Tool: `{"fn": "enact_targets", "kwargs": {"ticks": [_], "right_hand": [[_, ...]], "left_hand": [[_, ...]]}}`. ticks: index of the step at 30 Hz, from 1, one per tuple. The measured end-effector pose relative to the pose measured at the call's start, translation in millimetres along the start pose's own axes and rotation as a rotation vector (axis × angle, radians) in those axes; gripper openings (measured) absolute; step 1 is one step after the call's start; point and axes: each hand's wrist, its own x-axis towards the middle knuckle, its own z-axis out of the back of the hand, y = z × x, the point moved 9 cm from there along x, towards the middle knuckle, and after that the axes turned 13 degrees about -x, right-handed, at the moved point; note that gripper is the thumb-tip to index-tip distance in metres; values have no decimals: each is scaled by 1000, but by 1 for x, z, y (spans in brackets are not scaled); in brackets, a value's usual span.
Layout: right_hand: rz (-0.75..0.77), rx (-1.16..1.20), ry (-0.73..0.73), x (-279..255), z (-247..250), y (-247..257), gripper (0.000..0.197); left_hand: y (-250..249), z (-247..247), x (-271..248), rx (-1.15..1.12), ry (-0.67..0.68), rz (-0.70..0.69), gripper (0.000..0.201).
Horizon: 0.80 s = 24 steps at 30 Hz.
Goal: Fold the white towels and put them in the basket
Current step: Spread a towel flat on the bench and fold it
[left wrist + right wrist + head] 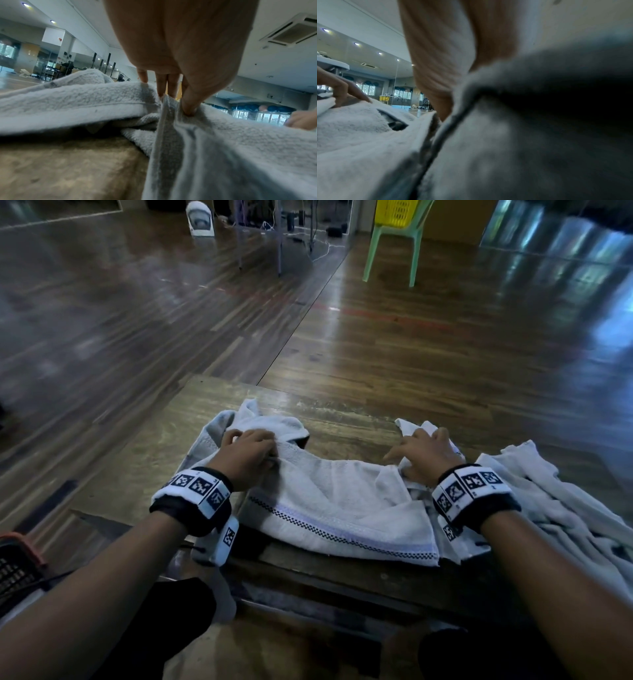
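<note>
On the wooden counter (164, 436), a white terry towel (329, 501) lies partly folded, its near hem marked by a woven band of small dark checks. Both hands work its far edge. The left hand (245, 458) has its grip curled over the towel's left end; the left wrist view shows the thumb (188, 108) pressed into a raised pleat of cloth with the fingertips behind it, so the fabric is pinched between them. The right hand (423, 455) sits on the towel's right end with the forefinger stretched forward and the other fingers bent over a bunched corner; the right wrist view, blurred and half dark, shows cloth bunched up against the palm, so this grip too is closed on the towel.

The cloth is thick looped pile, soft and rumpled, with flat stitched hems. A fold rises under the left hand, leaving a dark hollow beneath it. To the right, more white towels (561, 508) lie in a crumpled heap, touching the one being handled. The counter is dark grained timber with a worn, scuffed top.

At the far left edge a dark mesh basket (15, 570) with an orange rim stands low beside the counter. Farther back on the glossy plank floor (376, 337) stands a pale green plastic chair (394, 244) with a yellow crate (397, 212) on it.
</note>
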Motion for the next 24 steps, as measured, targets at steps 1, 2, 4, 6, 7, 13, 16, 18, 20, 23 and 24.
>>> {"fn": "enact_targets", "kwargs": {"ticks": [1, 2, 4, 6, 7, 13, 16, 18, 20, 23, 24], "right_hand": [[9, -2, 7, 3, -2, 2, 29], [5, 6, -5, 4, -2, 2, 23], [-46, 50, -56, 5, 4, -7, 13], [-116, 93, -124, 1, 10, -23, 9], [-149, 105, -161, -2, 12, -31, 9], [-132, 193, -148, -13, -1, -32, 21], [-92, 143, -149, -8, 2, -18, 34], [-79, 111, -138, -5, 3, -12, 36], [-75, 70, -127, -1, 2, -8, 34], [-136, 118, -170, 2, 6, -18, 25], [-166, 148, -197, 1, 10, -25, 21]], "left_hand": [[1, -1, 1, -11, 11, 14, 11], [2, -1, 1, -13, 19, 27, 11], [3, 0, 1, 4, 19, 48, 12], [3, 3, 0, 25, 14, 66, 12], [3, 4, 0, 32, 11, 69, 11], [5, 5, -3, 9, 1, 70, 4], [6, 3, -2, 2, 5, 70, 6], [6, 3, -2, -6, -2, 67, 6], [7, 4, -2, -15, -7, 67, 4], [8, 4, -2, -20, 9, 69, 8], [9, 4, -1, -24, 8, 67, 8]]}}
